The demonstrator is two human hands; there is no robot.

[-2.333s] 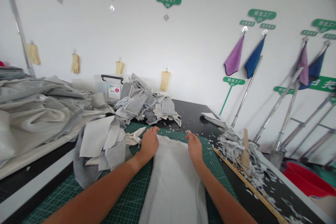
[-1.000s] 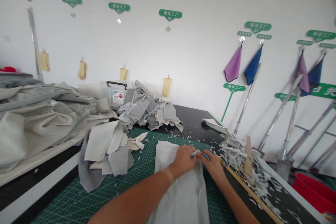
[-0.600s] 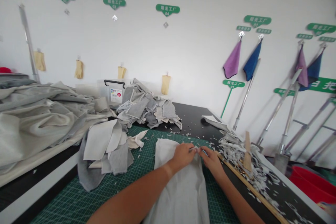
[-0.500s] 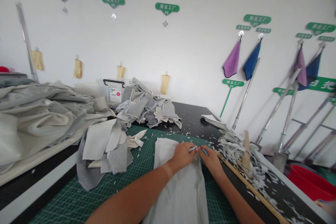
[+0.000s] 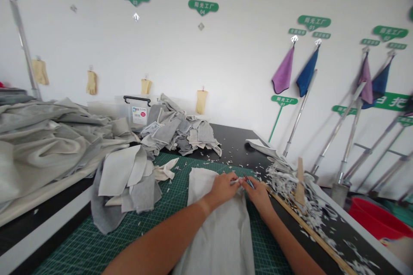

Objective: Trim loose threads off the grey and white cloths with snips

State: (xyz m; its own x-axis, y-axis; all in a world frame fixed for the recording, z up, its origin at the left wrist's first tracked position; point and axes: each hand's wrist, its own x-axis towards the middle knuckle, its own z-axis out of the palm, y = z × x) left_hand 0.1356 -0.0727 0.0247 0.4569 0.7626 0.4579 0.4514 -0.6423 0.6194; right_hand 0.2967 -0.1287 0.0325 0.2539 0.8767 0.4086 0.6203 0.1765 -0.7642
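A long light-grey cloth (image 5: 219, 232) lies lengthwise on the green cutting mat (image 5: 77, 240), running towards me. My left hand (image 5: 222, 190) pinches the cloth's far right edge, where a bit of fabric is bunched up between the fingers. Close against it, my right hand (image 5: 258, 193) is closed around small blue thread snips (image 5: 249, 181), whose dark pointed tips stick up to the left. The fingertips of both hands nearly meet at the edge. Whether the blades touch the fabric cannot be made out.
Grey cut pieces (image 5: 135, 180) lie left of the cloth, with a larger scrap heap (image 5: 183, 131) behind. Big folded fabric (image 5: 48, 146) fills the left side. On the right are a wooden strip (image 5: 309, 232), shredded trimmings (image 5: 290, 182) and a red basin (image 5: 371, 219). A lidded plastic box (image 5: 137, 114) stands at the back.
The view has shifted slightly, so the surroundings sit a little further left and up. Both hands keep their hold at the cloth's edge, with hardly any movement.
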